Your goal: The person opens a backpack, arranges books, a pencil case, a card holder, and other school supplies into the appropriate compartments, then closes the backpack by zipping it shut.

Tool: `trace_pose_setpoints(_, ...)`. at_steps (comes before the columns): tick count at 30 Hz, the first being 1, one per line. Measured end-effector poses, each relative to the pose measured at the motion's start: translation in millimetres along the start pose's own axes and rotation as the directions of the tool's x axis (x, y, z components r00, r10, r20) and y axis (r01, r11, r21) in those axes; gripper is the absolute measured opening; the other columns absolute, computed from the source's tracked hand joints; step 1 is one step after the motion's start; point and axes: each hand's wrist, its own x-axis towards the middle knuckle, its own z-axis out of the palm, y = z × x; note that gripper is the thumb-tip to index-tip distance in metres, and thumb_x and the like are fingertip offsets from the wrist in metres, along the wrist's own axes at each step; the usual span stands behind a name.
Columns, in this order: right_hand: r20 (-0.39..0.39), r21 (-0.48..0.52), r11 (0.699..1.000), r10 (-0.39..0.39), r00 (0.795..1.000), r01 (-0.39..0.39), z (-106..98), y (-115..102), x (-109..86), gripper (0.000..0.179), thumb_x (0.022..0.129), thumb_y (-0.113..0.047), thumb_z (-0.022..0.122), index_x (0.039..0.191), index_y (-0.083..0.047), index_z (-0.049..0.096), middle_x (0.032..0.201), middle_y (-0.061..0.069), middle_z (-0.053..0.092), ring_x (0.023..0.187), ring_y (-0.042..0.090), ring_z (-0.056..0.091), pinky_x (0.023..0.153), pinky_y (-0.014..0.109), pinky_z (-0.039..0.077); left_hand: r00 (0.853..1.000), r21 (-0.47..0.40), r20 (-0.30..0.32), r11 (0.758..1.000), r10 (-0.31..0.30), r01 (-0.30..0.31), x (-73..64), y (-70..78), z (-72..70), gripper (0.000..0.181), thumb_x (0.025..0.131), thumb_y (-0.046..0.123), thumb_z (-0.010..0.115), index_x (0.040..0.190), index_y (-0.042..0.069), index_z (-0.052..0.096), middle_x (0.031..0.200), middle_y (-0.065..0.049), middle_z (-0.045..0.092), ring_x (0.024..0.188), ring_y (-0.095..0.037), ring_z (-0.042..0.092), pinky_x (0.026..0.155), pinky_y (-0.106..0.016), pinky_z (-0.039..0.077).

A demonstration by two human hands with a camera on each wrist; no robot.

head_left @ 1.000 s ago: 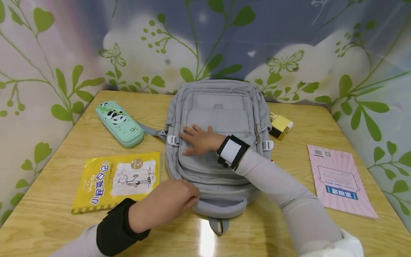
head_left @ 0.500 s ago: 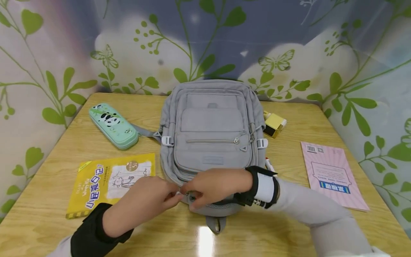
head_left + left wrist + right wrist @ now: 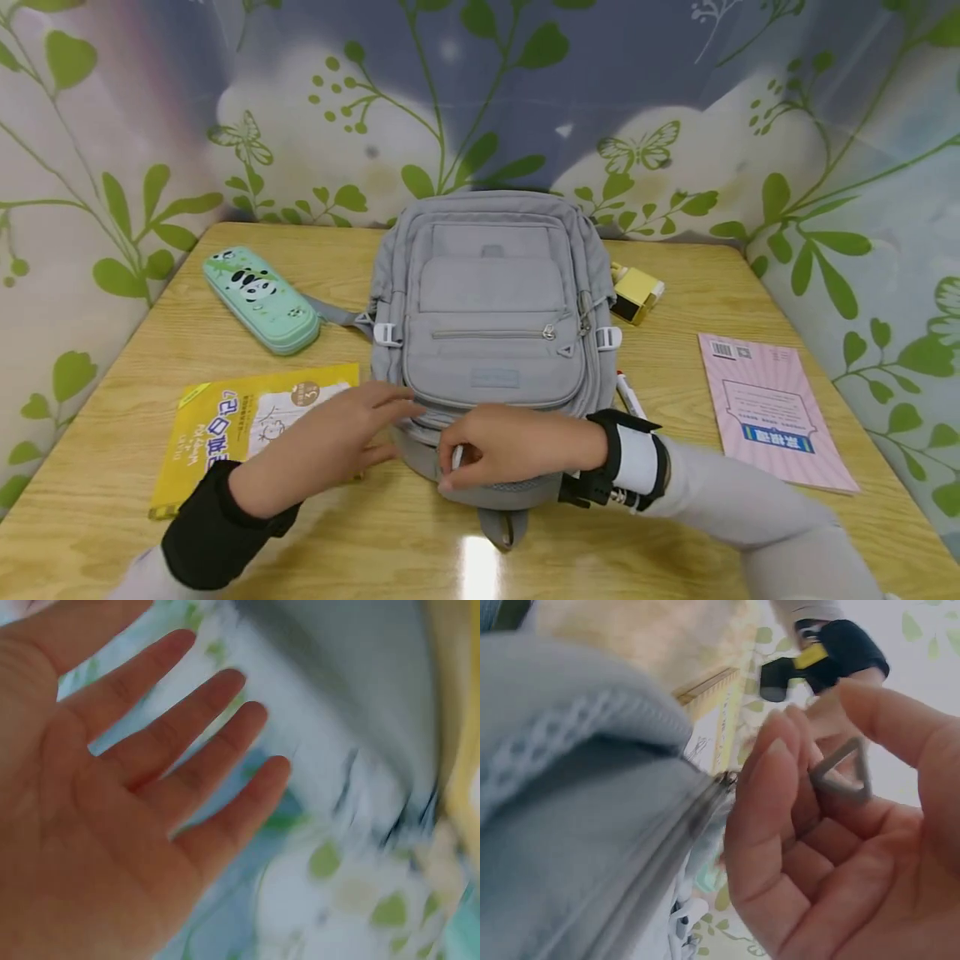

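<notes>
A grey backpack lies on the table, front pocket up. At its lower end my right hand has curled fingers and holds a triangular zipper pull, which shows between fingers and thumb in the right wrist view. The zipper runs along the bag's edge beside those fingers. My left hand hovers at the bag's lower left corner, over the yellow book, and holds nothing. Its fingers are spread and straight in the left wrist view.
A mint panda pencil case lies left of the bag, near a grey strap. On the right are a yellow box-shaped item, a white marker with a red end and a pink book. A patterned wall covering stands behind.
My right hand came down from lying on the bag's front to its lower edge, meeting the left hand there. Since then the left hand has drawn away leftward and its fingers have opened.
</notes>
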Motion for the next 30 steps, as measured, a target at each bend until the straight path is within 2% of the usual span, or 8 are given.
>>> trace_pose_setpoints(3, -0.029, 0.017, 0.999, -0.033, 0.999, 0.034, 0.4, -1.0, -0.7, 0.015, 0.094, -0.026, 0.058, 0.093, -0.015, 0.069, 0.075, -0.009, 0.062, 0.06, -0.002, 0.05, 0.059, 0.015, 0.043, 0.996, 0.021, 0.023, 0.996, 0.086, -0.086, 5.3, 0.2, 19.5, 0.048, 0.078, 0.022, 0.076, 0.122, 0.015, 0.06, 0.127, -0.009, 0.056, 0.113, -0.024, 0.056, 0.093, -0.037, 0.047)
trace_pose_setpoints(5, -0.041, 0.028, 0.999, -0.04, 0.998, 0.041, 0.9, -0.9, -1.1, 0.018, 0.095, -0.022, 0.054, 0.095, -0.012, 0.07, 0.072, -0.008, 0.06, 0.057, -0.001, 0.048, 0.058, 0.015, 0.042, 0.995, 0.024, 0.026, 0.995, 0.097, -0.097, 9.2, 1.8, 27.7, 0.042, 0.08, 0.02, 0.073, 0.121, 0.017, 0.062, 0.128, -0.007, 0.056, 0.115, -0.023, 0.055, 0.097, -0.036, 0.045)
trace_pose_setpoints(8, -0.056, 0.074, 0.997, -0.009, 0.998, 0.013, 3.7, 2.6, -2.6, 0.017, 0.096, -0.016, 0.052, 0.099, -0.009, 0.068, 0.067, -0.007, 0.057, 0.054, 0.0, 0.047, 0.057, 0.015, 0.043, 0.997, 0.005, 0.033, 0.997, 0.073, -0.073, 13.5, 3.9, 32.7, 0.031, 0.084, 0.016, 0.068, 0.115, 0.021, 0.066, 0.128, -0.005, 0.058, 0.117, -0.022, 0.055, 0.1, -0.036, 0.043)
trace_pose_setpoints(12, -0.078, 0.19, 0.979, 0.084, 0.993, -0.068, 7.8, 11.8, -10.1, 0.013, 0.096, -0.013, 0.053, 0.108, -0.011, 0.059, 0.066, -0.005, 0.059, 0.052, 0.004, 0.05, 0.052, 0.019, 0.044, 0.996, -0.027, 0.071, 0.999, 0.045, -0.043, 14.7, 4.8, 30.9, 0.026, 0.087, 0.015, 0.065, 0.111, 0.021, 0.07, 0.128, -0.004, 0.059, 0.118, -0.023, 0.055, 0.101, -0.037, 0.043)
trace_pose_setpoints(15, -0.097, 0.239, 0.965, 0.13, 0.987, -0.103, 8.1, 20.7, -20.8, 0.011, 0.096, -0.012, 0.053, 0.106, -0.013, 0.056, 0.066, -0.003, 0.06, 0.052, 0.007, 0.051, 0.049, 0.02, 0.043, 0.994, -0.063, 0.106, 0.998, 0.037, -0.03, 13.5, 3.2, 28.5, 0.025, 0.087, 0.015, 0.065, 0.111, 0.019, 0.07, 0.129, -0.005, 0.058, 0.12, -0.025, 0.054, 0.101, -0.038, 0.043)
trace_pose_setpoints(22, -0.157, 0.206, 0.975, 0.121, 0.98, -0.087, 3.5, 49.9, -60.8, 0.013, 0.096, -0.02, 0.053, 0.088, -0.014, 0.06, 0.066, -0.004, 0.058, 0.053, 0.001, 0.048, 0.05, 0.019, 0.043, 0.988, -0.175, 0.142, 0.984, 0.053, -0.028, 7.8, -5.9, 24.2, 0.023, 0.086, 0.012, 0.065, 0.108, 0.017, 0.071, 0.129, -0.005, 0.058, 0.12, -0.023, 0.054, 0.098, -0.037, 0.045)
trace_pose_setpoints(26, -0.185, 0.21, 0.974, 0.12, 0.975, -0.08, -2.3, 72.6, -86.3, 0.016, 0.096, -0.021, 0.053, 0.085, -0.012, 0.06, 0.067, 0.001, 0.058, 0.052, 0.0, 0.047, 0.049, 0.02, 0.043, 0.98, -0.218, 0.182, 0.975, 0.079, -0.038, 9.1, -10.4, 21.0, 0.025, 0.089, 0.013, 0.062, 0.112, 0.016, 0.069, 0.132, -0.006, 0.056, 0.124, -0.024, 0.051, 0.099, -0.037, 0.045)
trace_pose_setpoints(30, -0.211, 0.263, 0.963, 0.122, 0.97, -0.064, -8.0, 94.4, -111.7, 0.019, 0.097, -0.021, 0.052, 0.086, -0.007, 0.059, 0.069, 0.008, 0.057, 0.052, 0.005, 0.049, 0.049, 0.023, 0.045, 0.966, -0.283, 0.245, 0.959, 0.082, -0.01, 12.0, -15.2, 18.0, 0.025, 0.092, 0.017, 0.058, 0.115, 0.016, 0.068, 0.136, -0.006, 0.053, 0.128, -0.025, 0.047, 0.101, -0.037, 0.044)
